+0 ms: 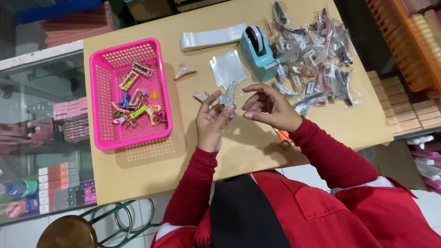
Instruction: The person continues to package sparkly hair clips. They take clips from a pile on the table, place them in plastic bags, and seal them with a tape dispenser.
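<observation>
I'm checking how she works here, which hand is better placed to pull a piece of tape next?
Probably the right hand: it hovers empty just below the teal tape dispenser, while the left hand holds a rhinestone hair clip.

A pink plastic basket [100, 115] sits on the left of the tan bench [151, 170], holding a jumble of coloured and rhinestone hair clips [135, 98]. Beside the basket lies one silver claw clip [184, 71]. A teal tape dispenser [258, 54] stands at the far side, with a strip of clear sleeves [209, 37] to its left and a heap of bagged clips [312, 55] to its right. Orange scissor handles [284, 137] show near the bench's front edge.
</observation>
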